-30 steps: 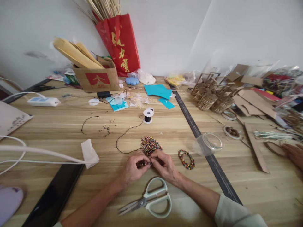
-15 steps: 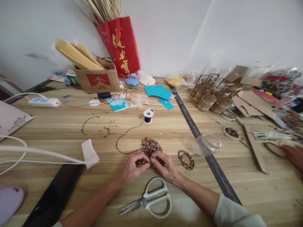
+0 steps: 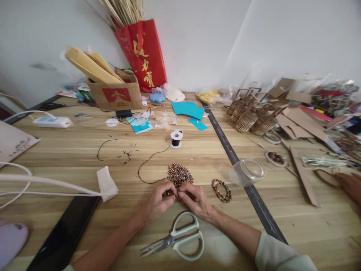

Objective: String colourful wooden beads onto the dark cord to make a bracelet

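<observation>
My left hand (image 3: 162, 199) and my right hand (image 3: 196, 199) meet at the near edge of a heap of small coloured beads (image 3: 179, 174). Both pinch at a thin black cord (image 3: 149, 182), which runs left in a loop and back to a white spool (image 3: 176, 138) wound with black. A few beads show under my left fingers; whether they are strung is too small to tell. Scissors with pale green handles (image 3: 188, 235) lie below my hands, blades to the left. To the right rests a beaded bracelet (image 3: 222, 190), its strands overlapping.
A clear plastic jar (image 3: 248, 172) lies right of the bracelet. Cord snippets (image 3: 128, 155) are scattered at left, near a black phone-like slab (image 3: 67, 229) and white cables. Another person's hand (image 3: 349, 186) is at the far right. A cardboard box (image 3: 115, 96) and red bag (image 3: 146, 56) stand behind.
My fingertips have shifted slightly at the cord, the left thumb drawing a little apart from the right fingers. Everything else stays in place.
</observation>
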### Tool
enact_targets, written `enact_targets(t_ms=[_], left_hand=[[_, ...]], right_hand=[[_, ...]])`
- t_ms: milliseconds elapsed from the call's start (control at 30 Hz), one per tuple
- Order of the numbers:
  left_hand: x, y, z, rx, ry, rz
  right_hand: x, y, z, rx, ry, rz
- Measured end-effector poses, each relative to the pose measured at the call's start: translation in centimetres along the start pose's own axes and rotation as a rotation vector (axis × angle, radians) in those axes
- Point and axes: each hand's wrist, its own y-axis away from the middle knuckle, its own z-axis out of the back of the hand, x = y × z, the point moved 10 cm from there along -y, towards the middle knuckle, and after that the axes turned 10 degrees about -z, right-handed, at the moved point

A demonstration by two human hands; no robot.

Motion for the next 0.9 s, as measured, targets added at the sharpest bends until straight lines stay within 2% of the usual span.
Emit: enact_targets(t_ms=[233, 900], left_hand=[[-0.06, 0.09, -0.27, -0.005, -0.004, -0.028], [0.05, 0.33, -0.65, 0.034, -0.01, -0.031]], right_hand=[[0.46, 0.28, -0.15, 0.008, 0.034, 0.049], [0.75, 0.45, -0.08, 0.008, 0.062, 0.051]])
